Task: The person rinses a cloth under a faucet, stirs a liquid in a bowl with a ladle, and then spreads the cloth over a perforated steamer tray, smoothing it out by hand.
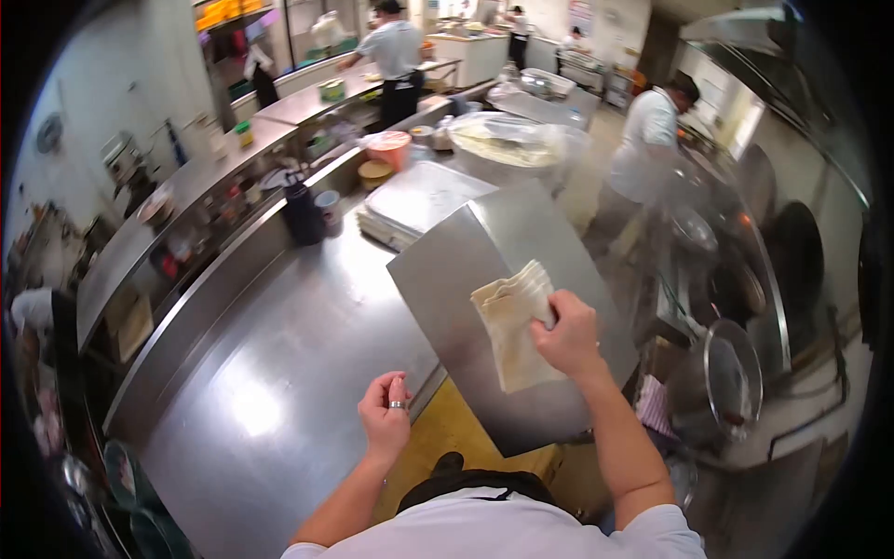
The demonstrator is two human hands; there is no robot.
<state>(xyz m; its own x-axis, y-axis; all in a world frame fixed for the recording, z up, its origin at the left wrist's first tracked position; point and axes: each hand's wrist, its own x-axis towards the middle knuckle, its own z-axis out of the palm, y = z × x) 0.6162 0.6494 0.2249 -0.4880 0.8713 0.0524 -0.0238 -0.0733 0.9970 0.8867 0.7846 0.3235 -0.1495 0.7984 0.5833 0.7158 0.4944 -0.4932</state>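
My right hand (568, 335) grips a folded cream cloth (517, 326) by its right side, over a large shiny metal panel (447, 279) with a bent edge. Whether the cloth touches the panel I cannot tell. The panel stands tilted at the right end of the steel counter (279, 354). My left hand (385, 410), with a ring on one finger, hangs near the counter's front edge, left of the panel. Its fingers are curled in, and what they hold, if anything, is hidden.
Stacked trays (424, 200), a dark bottle (301, 210), a cup (328, 207) and an orange tub (388, 149) stand at the counter's back. A person (643, 149) is by the stoves at right. Another person (391, 61) stands behind. A large pot (717, 382) is at lower right.
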